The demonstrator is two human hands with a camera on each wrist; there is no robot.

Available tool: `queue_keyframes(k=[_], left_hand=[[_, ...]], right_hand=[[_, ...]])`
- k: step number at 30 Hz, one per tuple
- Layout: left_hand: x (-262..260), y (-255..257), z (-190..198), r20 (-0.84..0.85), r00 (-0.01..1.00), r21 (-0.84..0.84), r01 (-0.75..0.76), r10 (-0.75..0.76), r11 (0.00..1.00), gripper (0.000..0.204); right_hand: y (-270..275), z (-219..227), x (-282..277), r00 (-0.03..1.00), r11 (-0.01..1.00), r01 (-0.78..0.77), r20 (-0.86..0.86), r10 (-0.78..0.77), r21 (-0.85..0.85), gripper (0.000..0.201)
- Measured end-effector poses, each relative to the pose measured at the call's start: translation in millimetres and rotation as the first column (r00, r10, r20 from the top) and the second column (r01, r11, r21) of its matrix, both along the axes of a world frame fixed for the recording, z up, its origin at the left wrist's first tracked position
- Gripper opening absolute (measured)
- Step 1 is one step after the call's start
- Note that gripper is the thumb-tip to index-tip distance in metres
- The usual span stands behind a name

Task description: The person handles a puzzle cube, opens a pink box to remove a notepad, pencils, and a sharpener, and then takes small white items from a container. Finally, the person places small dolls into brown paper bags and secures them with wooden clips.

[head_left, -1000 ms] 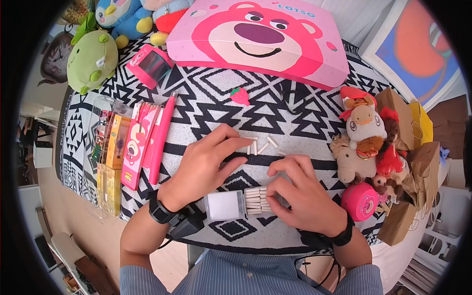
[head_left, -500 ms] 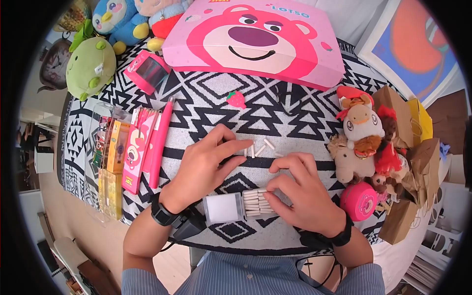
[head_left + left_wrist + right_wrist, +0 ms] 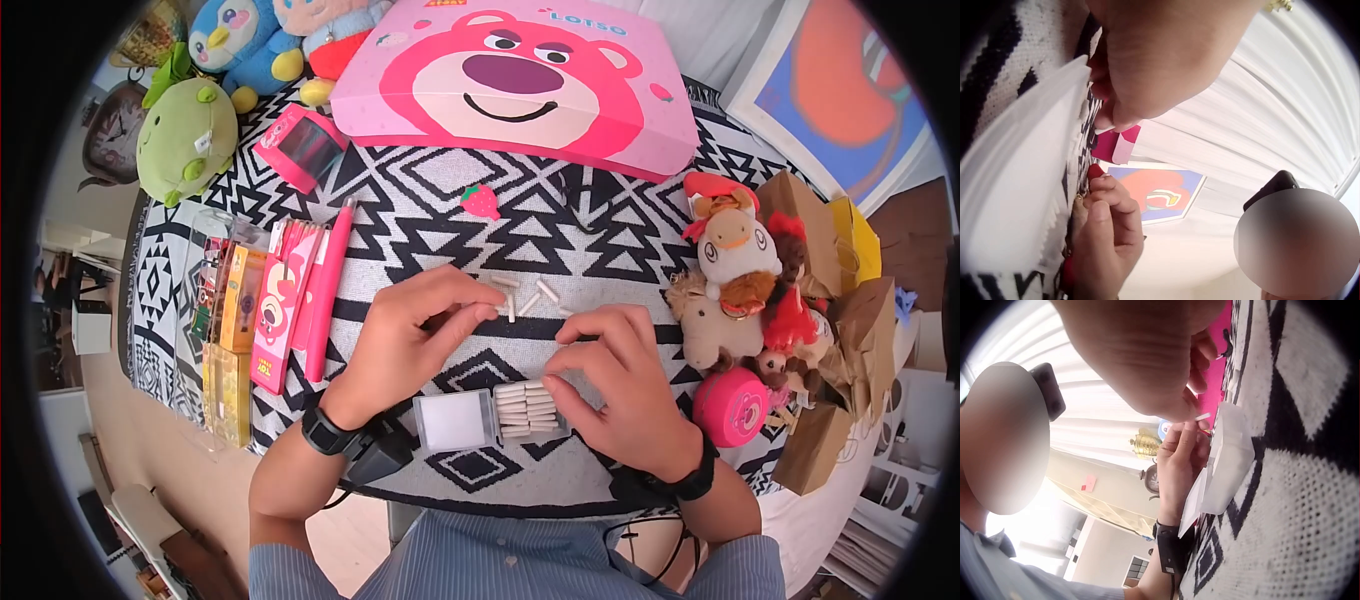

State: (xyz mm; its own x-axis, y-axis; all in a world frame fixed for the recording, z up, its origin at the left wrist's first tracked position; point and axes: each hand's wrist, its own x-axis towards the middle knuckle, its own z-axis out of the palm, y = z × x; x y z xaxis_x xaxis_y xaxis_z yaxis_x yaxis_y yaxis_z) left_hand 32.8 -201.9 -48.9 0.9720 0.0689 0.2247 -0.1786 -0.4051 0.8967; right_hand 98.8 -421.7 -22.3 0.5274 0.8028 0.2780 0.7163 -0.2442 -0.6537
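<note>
Thumb and index finger of the left hand (image 3: 410, 335) pinch a small white stick (image 3: 1105, 130) above the cloth, beside a few loose white sticks (image 3: 530, 303). The stick also shows at the left fingertips in the right wrist view. A clear case stands open below the hands, its lid (image 3: 453, 422) to the left and rows of white sticks (image 3: 525, 408) in its right part. The right hand (image 3: 625, 395) is at the case's right edge, fingers loosely bent, thumb and index apart; no stick shows between them. Its palm side is partly hidden.
Pink pencils and packs (image 3: 275, 310) lie at the left. A large pink bear box (image 3: 520, 90) is at the back, with a strawberry piece (image 3: 480, 202) before it. Plush toys (image 3: 735, 260), a round pink case (image 3: 730, 408) and paper bags (image 3: 812, 450) stand at the right.
The left thumb and index finger have come together from apart, and the loose sticks near them lie differently. The right hand stays by the case with its fingers slightly shifted.
</note>
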Motion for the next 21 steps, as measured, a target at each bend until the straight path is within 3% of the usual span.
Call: queue_keyframes(k=[1,7,13,21], left_hand=[[-2.2,-1.6,3.1,-0.076,0.997,-0.154,0.011,-0.023,0.988,0.015],[-8.6,-3.4,21.2,-0.249,0.952,-0.226,0.120,-0.177,0.967,0.014],[-6.2,-6.0,15.3,-0.028,0.967,-0.145,0.247,-0.254,0.958,0.016],[-9.2,-5.1,13.8,-0.104,0.956,-0.107,0.263,-0.274,0.959,0.015]], right_hand=[[-0.3,0.4,0.6,1.000,1.000,0.019,-0.003,-0.019,0.020,0.019],[1.3,-0.7,-1.0,0.998,0.992,0.054,-0.039,-0.050,0.116,0.031],[4.9,-7.5,-5.8,0.996,0.990,-0.017,-0.083,0.028,0.138,0.030],[5.5,-6.4,-6.8,0.996,0.991,-0.010,-0.092,0.022,0.137,0.024]])
